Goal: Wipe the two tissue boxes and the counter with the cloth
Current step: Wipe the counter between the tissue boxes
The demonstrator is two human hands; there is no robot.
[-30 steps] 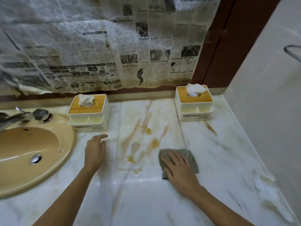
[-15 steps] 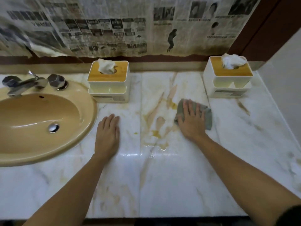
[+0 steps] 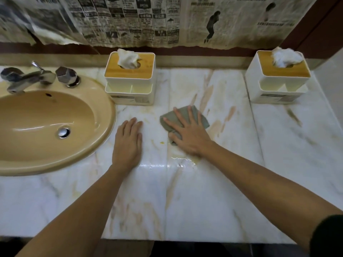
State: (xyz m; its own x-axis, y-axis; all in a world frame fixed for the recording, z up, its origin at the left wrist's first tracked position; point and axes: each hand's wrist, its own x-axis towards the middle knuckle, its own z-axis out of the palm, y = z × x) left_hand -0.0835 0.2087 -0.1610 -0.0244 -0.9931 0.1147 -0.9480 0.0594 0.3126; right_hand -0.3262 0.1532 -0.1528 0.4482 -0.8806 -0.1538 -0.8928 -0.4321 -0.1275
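Note:
Two white tissue boxes with wooden lids stand at the back of the marble counter (image 3: 289, 149). The left tissue box (image 3: 130, 79) sits beside the sink, the right tissue box (image 3: 278, 78) near the right wall. A grey-green cloth (image 3: 201, 117) lies on the counter's middle. My right hand (image 3: 187, 134) presses flat on the cloth with fingers spread. My left hand (image 3: 128, 143) rests flat on the bare counter just left of it. A small yellow spot (image 3: 162, 143) lies between the hands, and a wet streak (image 3: 182, 161) shines just below my right hand.
A tan oval sink (image 3: 46, 127) with a chrome faucet (image 3: 27, 78) fills the left side. Newspaper (image 3: 148, 21) covers the wall above the counter. A pale wall (image 3: 334, 86) bounds the right side. The counter's front edge runs along the bottom.
My right hand has slid the cloth leftward across the stained middle of the counter, closer to my left hand. The left hand stays flat in place. The camera has tilted down.

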